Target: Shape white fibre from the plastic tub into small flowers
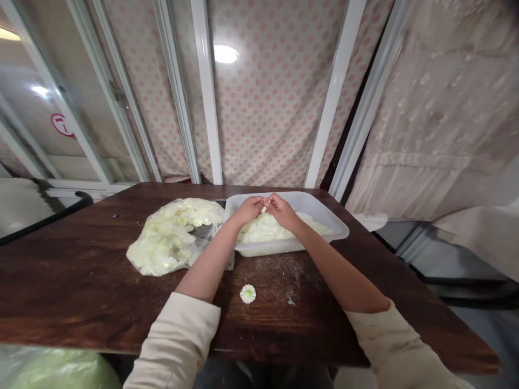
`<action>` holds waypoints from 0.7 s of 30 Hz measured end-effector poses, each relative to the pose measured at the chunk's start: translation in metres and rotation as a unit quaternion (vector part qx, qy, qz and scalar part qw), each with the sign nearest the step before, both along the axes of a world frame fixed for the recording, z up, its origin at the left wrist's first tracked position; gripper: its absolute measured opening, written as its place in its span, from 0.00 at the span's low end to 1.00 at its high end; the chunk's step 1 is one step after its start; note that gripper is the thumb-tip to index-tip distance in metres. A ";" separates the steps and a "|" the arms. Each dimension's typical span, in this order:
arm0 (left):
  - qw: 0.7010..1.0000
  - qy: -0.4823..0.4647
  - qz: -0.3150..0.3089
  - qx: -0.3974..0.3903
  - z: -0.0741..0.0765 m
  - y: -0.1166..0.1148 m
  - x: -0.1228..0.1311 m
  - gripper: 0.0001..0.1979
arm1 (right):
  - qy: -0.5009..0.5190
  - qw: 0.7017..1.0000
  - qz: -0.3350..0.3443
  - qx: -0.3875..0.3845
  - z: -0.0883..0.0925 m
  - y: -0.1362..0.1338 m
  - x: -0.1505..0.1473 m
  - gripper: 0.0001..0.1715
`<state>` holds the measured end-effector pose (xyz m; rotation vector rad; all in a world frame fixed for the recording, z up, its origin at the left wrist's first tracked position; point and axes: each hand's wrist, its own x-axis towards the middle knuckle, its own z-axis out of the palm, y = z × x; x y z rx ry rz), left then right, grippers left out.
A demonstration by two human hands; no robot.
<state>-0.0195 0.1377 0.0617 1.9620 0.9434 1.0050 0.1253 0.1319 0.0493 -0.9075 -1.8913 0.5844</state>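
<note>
A translucent white plastic tub [270,248] stands at the back of the dark wooden table, with pale whitish-green pieces [263,229] inside. My left hand [251,208] and my right hand [280,209] meet above the tub, fingertips pinched together on a small white piece [264,209]. To the left of the tub lies an open clear plastic bag [166,237] full of pale flower-like pieces, partly behind my left forearm. One white scalloped flower piece with a green centre [247,294] rests on the table between my forearms.
The brown table [81,281] carries scattered crumbs in front of the tub and a tiny purple bit [115,216] at left. Another bag with greenish contents [60,370] sits below the near left edge. Behind are a framed window and dotted curtain [275,97].
</note>
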 end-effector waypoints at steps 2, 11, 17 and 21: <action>1.000 0.000 0.007 0.003 0.000 -0.001 0.000 0.18 | -0.001 1.000 0.008 0.007 -0.001 0.001 0.001 0.12; 0.999 0.019 0.040 0.020 -0.002 0.002 0.001 0.14 | 0.007 0.978 -0.205 -0.030 -0.006 0.012 0.009 0.12; 0.999 0.008 0.014 0.046 -0.005 0.007 -0.001 0.15 | 0.008 0.999 -0.052 -0.013 0.000 -0.001 0.000 0.16; 0.999 -0.011 -0.014 0.047 -0.005 0.007 0.000 0.16 | 0.002 1.000 -0.024 -0.013 0.003 -0.006 -0.001 0.16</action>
